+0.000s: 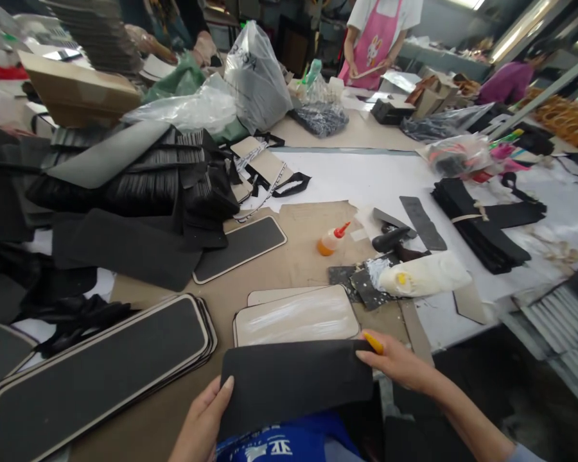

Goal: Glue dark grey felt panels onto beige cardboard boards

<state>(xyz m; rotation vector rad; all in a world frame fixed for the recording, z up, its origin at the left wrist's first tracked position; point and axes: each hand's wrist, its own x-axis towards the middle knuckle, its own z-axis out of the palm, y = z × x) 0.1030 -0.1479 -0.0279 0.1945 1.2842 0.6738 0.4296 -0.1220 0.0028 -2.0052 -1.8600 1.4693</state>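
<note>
A dark grey rectangular sheet [296, 378] is held level at the near table edge, one end in each hand. My left hand [207, 410] pinches its left end, thumb on top. At the right end, my right hand [390, 359] grips the sheet and also has a small yellow tool [373, 342] between its fingers; its exact kind I cannot make out. Just beyond the sheet lie beige panels with rounded corners [293, 314], the top one streaked with shiny white, glue-like smears. To their right, a white bottle [426, 276] lies on its side over dark scraps smeared with white paste.
Dark panels with beige borders [101, 372] are stacked at left, below piles of black pieces [125, 186]. A red-tipped dropper bottle [332, 239] stands mid-table. Strapped black strips [486, 224] lie at right. A co-worker in a pink apron [373, 45] stands across the table.
</note>
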